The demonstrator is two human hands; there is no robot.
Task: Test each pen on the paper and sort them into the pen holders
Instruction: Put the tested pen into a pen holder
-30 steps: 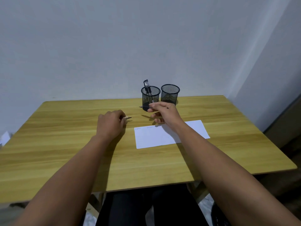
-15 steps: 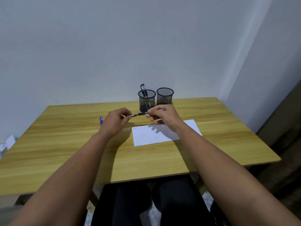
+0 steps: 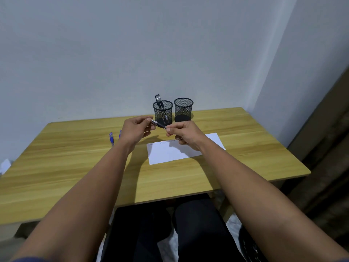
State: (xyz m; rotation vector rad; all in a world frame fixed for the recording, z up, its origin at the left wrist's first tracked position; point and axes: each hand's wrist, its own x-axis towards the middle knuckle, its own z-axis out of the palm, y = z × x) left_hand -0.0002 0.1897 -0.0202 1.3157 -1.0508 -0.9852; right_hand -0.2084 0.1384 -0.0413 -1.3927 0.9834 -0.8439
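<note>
Light wood-grain covers the counter [image 3: 75,176], the largest thing in view, with one white sheet of paper [image 3: 181,154] lying toward its 1 o'clock side. At 12 o'clock stand two black mesh pen holders: the left holder [image 3: 162,112] carries what look like two dark pens [image 3: 159,103], the right holder [image 3: 183,109] looks empty. Two blue pens [image 3: 111,138] lie on the counter at 10 o'clock, partly hidden behind the left forearm. One black pen [image 3: 159,125] is held in the air between the hands, just in front of the left holder. The left hand [image 3: 137,129] pinches its silvery end and the right hand [image 3: 184,133] pinches the other end; each grip is pressed onto the pen.

Judged from here, the pen is probably being capped or uncapped. A sudden pull could send the cap flying off the counter, or a hand could knock the nearby left holder over. Dropping the pen into the wrong holder would spoil the sort.
</note>
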